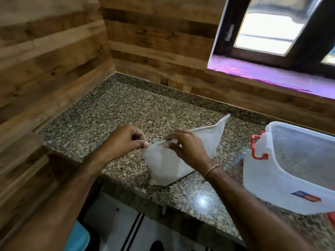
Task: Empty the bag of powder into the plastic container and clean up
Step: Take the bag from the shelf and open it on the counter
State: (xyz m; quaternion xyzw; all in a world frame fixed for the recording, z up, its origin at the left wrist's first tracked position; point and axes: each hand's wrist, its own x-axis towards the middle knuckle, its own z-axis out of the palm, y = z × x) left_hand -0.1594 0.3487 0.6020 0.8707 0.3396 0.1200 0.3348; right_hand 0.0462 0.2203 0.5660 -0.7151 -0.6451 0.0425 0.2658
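Left hand (126, 140) and right hand (188, 147) each pinch the zip edge of the bag (163, 167). Bag stands on the tabletop (126, 109); open plastic container (272, 178) near, on the right. Likely step: unsealing. Part the zip evenly and hold the bag upright to avoid a spill.

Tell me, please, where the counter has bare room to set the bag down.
The widest bare patch of the counter lies behind the bag, bordered by the two wooden walls. A smaller bare strip runs along the front edge, between the bag and the plastic container. The right side is crowded: the container stands there, close to the bag.
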